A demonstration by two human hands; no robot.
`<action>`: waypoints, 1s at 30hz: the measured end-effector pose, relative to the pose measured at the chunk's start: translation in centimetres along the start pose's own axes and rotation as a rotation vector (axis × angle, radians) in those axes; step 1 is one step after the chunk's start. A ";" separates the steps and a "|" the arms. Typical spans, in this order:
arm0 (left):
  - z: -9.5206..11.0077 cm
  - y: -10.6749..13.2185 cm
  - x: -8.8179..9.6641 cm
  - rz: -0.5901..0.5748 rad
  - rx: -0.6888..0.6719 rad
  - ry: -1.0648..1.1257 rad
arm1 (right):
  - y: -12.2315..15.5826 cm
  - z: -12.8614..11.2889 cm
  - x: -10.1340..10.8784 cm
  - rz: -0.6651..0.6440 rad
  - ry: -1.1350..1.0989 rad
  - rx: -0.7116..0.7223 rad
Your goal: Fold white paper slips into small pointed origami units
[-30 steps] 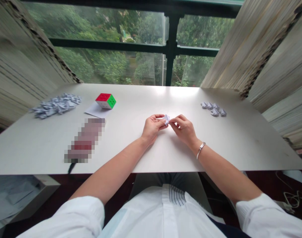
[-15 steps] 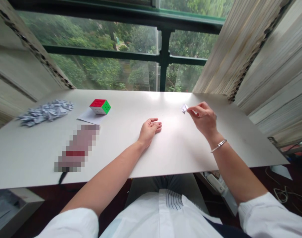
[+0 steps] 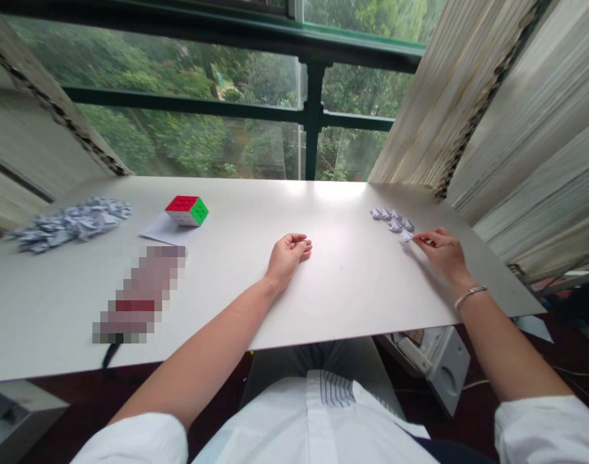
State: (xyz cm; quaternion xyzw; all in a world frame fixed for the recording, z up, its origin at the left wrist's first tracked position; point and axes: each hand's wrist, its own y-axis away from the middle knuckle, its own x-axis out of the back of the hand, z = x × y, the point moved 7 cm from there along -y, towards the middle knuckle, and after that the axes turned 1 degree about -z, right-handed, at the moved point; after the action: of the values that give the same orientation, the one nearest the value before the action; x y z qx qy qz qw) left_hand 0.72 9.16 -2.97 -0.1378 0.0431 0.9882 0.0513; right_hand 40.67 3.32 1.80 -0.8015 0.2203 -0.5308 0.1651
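My right hand (image 3: 442, 253) pinches a small folded white paper piece (image 3: 407, 236) between thumb and fingertips. The piece is low at the near edge of a small group of similar folded paper pieces (image 3: 395, 225); whether it touches the table I cannot tell. My left hand (image 3: 287, 256) rests on its side on the white table (image 3: 343, 296), fingers loosely curled and a little apart, with nothing visible in it. A large heap of folded paper pieces (image 3: 77, 223) lies at the far left of the table.
A red, green and white puzzle cube (image 3: 187, 211) sits on a white paper sheet (image 3: 156, 231) left of centre. Nearer me lies a pixelated flat object (image 3: 142, 290) with a dark strap. A window (image 3: 188, 103) and curtains (image 3: 415, 96) stand behind the table.
My right hand has moved right and toward me with the folded paper piece, down beside the small group, which it previously hid. My left hand has stayed in place, its fingers slightly more curled.
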 end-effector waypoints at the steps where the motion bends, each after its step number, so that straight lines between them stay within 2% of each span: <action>1: 0.0 0.0 0.0 0.002 0.000 0.002 | 0.1 0.3 -0.2 0.005 0.000 -0.017; 6: -0.1 0.0 0.1 0.009 0.008 0.011 | 0.0 1.1 -1.5 -0.073 -0.014 -0.044; 9: -0.2 0.0 0.1 0.006 0.012 0.008 | -0.2 1.3 -0.8 0.002 0.008 -0.102; 12: -0.2 0.0 0.0 0.002 0.015 -0.001 | -0.3 0.0 0.2 0.127 0.002 -0.147; 14: -0.1 0.0 0.0 0.002 0.012 -0.009 | -0.3 -2.3 0.1 0.140 -0.069 -0.131; 16: 0.0 0.0 0.0 0.002 0.010 -0.016 | -0.2 -5.8 -1.1 0.052 -0.181 -0.063; 19: -0.1 0.0 -0.1 0.003 0.017 -0.015 | 0.4 -12.0 -4.1 -0.227 -0.330 0.041; 21: -0.2 0.0 -0.2 0.005 0.021 -0.016 | 0.7 -15.7 -6.4 -0.434 -0.422 0.060; 23: -0.1 0.2 -0.4 0.013 0.020 -0.033 | 0.5 -18.9 -8.6 -0.573 -0.533 0.065; 26: 1.0 0.6 -0.4 0.020 0.003 -0.104 | -0.8 -22.5 -11.6 -0.599 -0.705 0.031; 28: 3.3 0.9 0.7 0.072 -0.079 -0.174 | -1.4 -24.2 -13.5 -0.572 -0.743 0.014; 30: 6.4 0.8 2.9 0.121 -0.149 -0.258 | -1.2 -25.5 -15.3 -0.562 -0.731 0.023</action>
State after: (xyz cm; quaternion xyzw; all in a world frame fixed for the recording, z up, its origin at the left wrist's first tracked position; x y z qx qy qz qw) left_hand -3.92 9.24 2.45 -0.0100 -0.0292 0.9994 -0.0138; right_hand 12.18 11.60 0.23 -0.9630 -0.0842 -0.2397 0.0903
